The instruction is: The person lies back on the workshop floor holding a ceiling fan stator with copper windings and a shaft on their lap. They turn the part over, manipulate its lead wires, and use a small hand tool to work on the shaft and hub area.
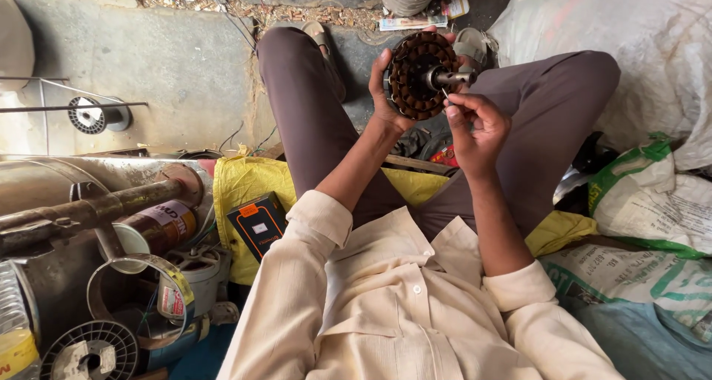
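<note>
A: What's held, and by which hand?

B: A round motor stator [420, 74], dark w/ copper-brown windings and a metal shaft stub at its centre, is gripped by the left hand [389, 98]. Fingers are wrapped round its left rim, thumb at the lower edge; closed tight on it. It's held up in the air above the gap between the knees, not resting on anything.

A: And the right hand?

B: The right hand [478, 124] is set just below and right of the stator. Thumb and forefinger are pressed together on a thin pale sliver [445, 94], prob. wire or a slip of insulation; too small to be told for sure. Its tip is touching the windings near the shaft.

A: What's seen around?

B: Brown trousers [311, 120] and a cream shirt [400, 306] are worn; sandalled feet are seen at the top, on a concrete floor [170, 54]. A yellow cloth [245, 180] is spread under the legs, w/ a small black-and-orange box [256, 224] lying on its left edge.

A: Left side?

B: A rusty metal bar and drum [96, 206] are seen at the left, w/ a wire spool [90, 114] on the floor further up and another spool [90, 350] in the bottom-left corner. A metal band [141, 265] is curled beside a tin.

A: Right side?

B: White woven sacks [653, 202], some w/ green print, are piled there.
</note>
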